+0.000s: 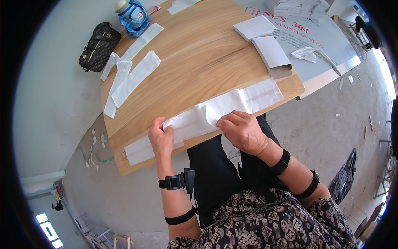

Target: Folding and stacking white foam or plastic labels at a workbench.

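Observation:
A long, thin white sheet [188, 120] lies along the near edge of the wooden table; I cannot tell if it is paper or film. Its left end is pinched between the thumb and fingers of my left hand [161, 139]. My right hand [241, 129] grips the sheet's near side around its middle, where a fold stands up. Beyond that hand, a more see-through white strip [265, 94] continues to the right. Under my left hand another flat white piece [139, 150] sticks out toward the table's left corner.
Several folded white strips [137, 76] lie at the table's left, near a dark patterned handbag [99, 46] and a blue bottle [133, 18]. Two white boxes [271, 53] sit at the right edge. Behind them, a grey printed board [315, 62] carries stacked white sheets [300, 7] and a crumpled plastic bag [305, 54].

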`<state>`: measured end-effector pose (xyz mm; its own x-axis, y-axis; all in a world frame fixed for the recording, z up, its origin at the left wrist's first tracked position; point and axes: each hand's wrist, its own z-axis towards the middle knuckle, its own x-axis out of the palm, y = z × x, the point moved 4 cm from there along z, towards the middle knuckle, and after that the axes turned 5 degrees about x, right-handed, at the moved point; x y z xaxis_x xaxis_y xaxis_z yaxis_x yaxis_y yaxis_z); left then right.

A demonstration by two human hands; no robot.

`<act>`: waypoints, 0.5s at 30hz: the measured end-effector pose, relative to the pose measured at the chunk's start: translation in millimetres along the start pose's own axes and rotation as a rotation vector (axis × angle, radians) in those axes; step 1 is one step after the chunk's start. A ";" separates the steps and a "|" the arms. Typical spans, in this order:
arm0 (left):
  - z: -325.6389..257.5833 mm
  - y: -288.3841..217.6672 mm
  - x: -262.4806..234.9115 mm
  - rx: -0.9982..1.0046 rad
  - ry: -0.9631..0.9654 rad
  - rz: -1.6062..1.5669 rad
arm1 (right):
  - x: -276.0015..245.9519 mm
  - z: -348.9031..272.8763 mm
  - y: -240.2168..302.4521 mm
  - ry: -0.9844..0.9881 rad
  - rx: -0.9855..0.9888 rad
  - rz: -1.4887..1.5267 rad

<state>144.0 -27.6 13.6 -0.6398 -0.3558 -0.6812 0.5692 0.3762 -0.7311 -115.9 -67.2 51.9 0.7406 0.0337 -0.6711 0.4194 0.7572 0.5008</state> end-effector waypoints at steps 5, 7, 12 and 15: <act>-2.5 1.6 2.3 0.065 -0.082 -0.032 | -6.0 -4.1 -17.2 -0.065 0.296 0.134; -4.5 -4.3 1.5 0.052 -0.083 -0.020 | -7.8 -3.5 -17.4 -0.073 0.252 0.110; -4.3 -1.1 1.1 0.052 -0.092 0.016 | -8.8 0.6 -4.3 -0.041 0.070 0.078; -3.9 3.4 2.5 0.100 -0.102 -0.015 | -6.8 -0.4 -2.7 -0.055 0.047 0.068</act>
<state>142.2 -23.9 9.6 -0.5960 -0.4476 -0.6666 0.6115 0.2851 -0.7381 -122.4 -69.2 54.9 0.7953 0.0470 -0.6044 0.3907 0.7226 0.5703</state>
